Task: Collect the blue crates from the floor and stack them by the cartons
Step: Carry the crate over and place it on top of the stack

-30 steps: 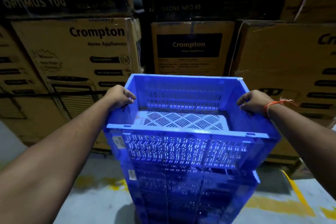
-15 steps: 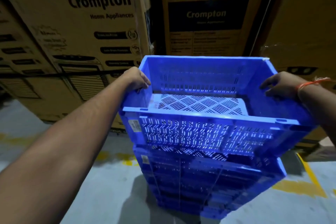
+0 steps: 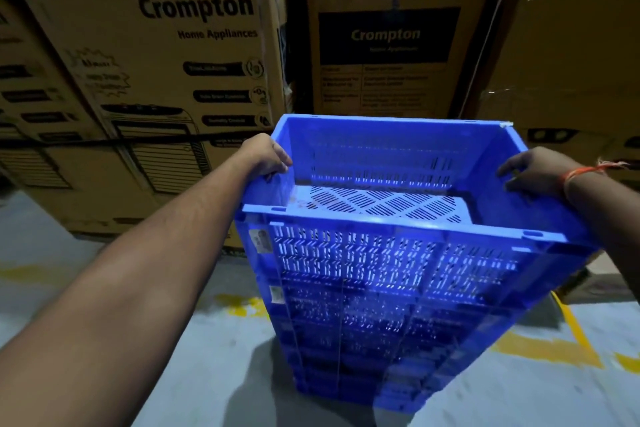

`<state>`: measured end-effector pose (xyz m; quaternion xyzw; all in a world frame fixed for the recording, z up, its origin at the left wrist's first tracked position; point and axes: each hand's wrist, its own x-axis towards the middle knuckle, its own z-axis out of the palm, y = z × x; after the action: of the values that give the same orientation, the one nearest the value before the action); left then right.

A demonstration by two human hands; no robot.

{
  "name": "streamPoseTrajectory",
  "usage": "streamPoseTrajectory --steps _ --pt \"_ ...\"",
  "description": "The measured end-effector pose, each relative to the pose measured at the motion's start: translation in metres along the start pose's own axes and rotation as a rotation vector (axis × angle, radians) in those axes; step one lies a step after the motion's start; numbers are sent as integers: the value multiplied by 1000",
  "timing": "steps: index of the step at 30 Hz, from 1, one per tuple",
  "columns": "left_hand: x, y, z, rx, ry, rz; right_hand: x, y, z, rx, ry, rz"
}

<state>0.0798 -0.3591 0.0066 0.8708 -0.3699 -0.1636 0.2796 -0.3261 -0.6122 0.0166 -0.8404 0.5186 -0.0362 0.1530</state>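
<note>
A blue slotted crate [image 3: 391, 250] sits on top of a stack of blue crates [image 3: 360, 350] on the grey floor. My left hand [image 3: 266, 158] grips its left rim, fingers curled over the edge. My right hand [image 3: 533, 172], with an orange thread at the wrist, holds the right rim with fingers curled over the wall. The top crate is empty and lines up with the stack below. Brown Crompton cartons [image 3: 194, 55] stand right behind the stack.
More cartons [image 3: 384, 52] fill the back wall and the right side [image 3: 568, 55]. Worn yellow lines [image 3: 540, 350] mark the concrete floor. Open floor lies to the left and in front of the stack.
The top crate has come down from a tilted, offset position onto the stack and now sits squarely on it. Both hands have stayed on its side rims.
</note>
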Motion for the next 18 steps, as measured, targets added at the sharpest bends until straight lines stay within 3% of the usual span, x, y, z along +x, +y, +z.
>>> streamPoseTrajectory --steps 6,18 --pt "4 0 3 19 26 -8 -2 -5 3 -14 33 33" --pt "27 -1 2 288 7 56 -4 -18 -2 -63 12 32"
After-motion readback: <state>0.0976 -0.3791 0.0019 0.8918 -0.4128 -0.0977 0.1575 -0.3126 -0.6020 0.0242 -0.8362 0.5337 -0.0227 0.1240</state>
